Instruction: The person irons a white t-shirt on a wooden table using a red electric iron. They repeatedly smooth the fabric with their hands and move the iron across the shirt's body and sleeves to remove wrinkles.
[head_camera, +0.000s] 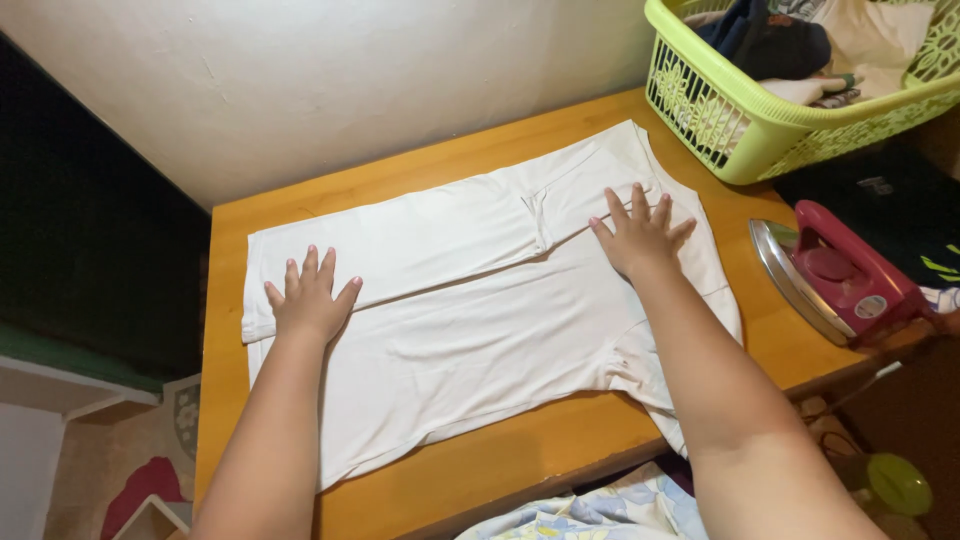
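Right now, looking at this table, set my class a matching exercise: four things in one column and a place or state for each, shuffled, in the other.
Things:
1. shirt
2. iron
3. basket
4. left hand

Places or states:
A. stands on its heel at the table's right edge
B. lime green, holds clothes, at the far right corner
C. white, spread flat on the wooden table
D. pressed flat, fingers spread, on the shirt's left part

Pairs: 1-C, 2-A, 3-B, 4-D

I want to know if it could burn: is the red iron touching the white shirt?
Apart. The head view shows bare wooden table between the red iron and the white shirt.
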